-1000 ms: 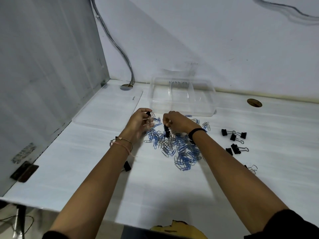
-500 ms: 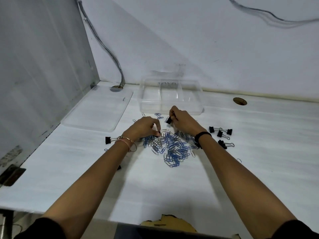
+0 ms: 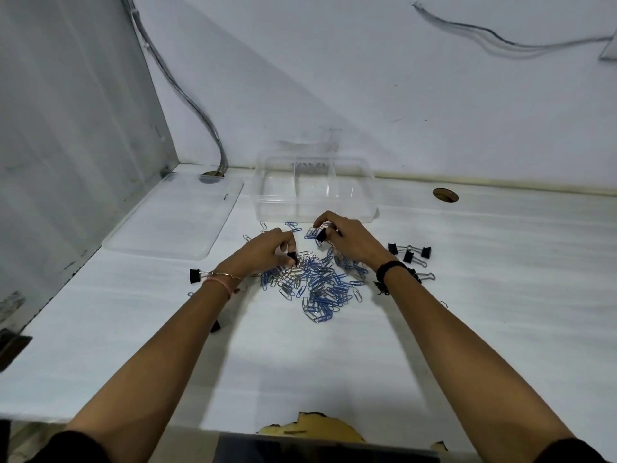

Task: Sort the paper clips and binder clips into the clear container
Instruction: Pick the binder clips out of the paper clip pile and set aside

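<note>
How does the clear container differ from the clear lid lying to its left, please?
The clear container is deep, with upright walls and inner dividers; the clear lid is flat and shallow, with no divisions. The container stands against the back wall; the lid lies near the left partition, reaching closer to the person. Both are transparent plastic, rest on the white table, and appear to hold no clips.

White desk [image 3: 500,295], pale wall [image 3: 367,78], grey cables [image 3: 187,95], possibly taped.

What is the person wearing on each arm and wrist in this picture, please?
Both forearms are bare, with dark sleeves pushed up near the elbows. The left hand has a thin gold bangle and a pink band at the wrist. The right hand has a black wristband with a loose end hanging down.
</note>
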